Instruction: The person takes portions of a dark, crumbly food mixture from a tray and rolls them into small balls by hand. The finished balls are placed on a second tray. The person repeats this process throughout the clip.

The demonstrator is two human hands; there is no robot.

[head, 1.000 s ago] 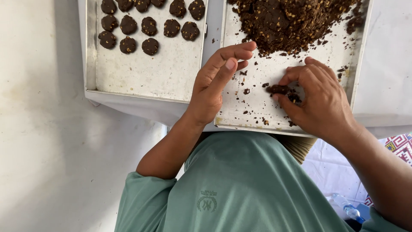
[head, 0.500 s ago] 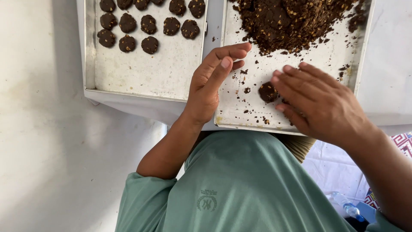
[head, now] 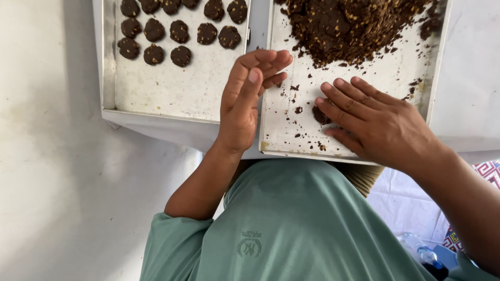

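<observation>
My right hand [head: 377,122] lies flat on the right metal tray [head: 401,78], fingers stretched out and slightly apart. Its fingertips rest on a small dark dough lump [head: 319,115], which they partly hide. A big pile of dark crumbly dough [head: 349,26] fills the far part of that tray. My left hand [head: 249,99] is held edge-up over the gap between the two trays, fingers straight, with nothing in it. The left tray [head: 172,93] carries several round dark cookies [head: 179,32] in rows at its far end.
Both trays sit side by side on a white surface [head: 62,156]. Loose dough crumbs [head: 297,104] dot the right tray's near part. My green shirt [head: 291,224] fills the bottom of the view. A patterned cloth [head: 487,171] and a plastic bottle [head: 422,252] lie at bottom right.
My right hand went from pinching the dough lump to laying it on the tray and spreading flat fingers over it. My left hand has barely moved.
</observation>
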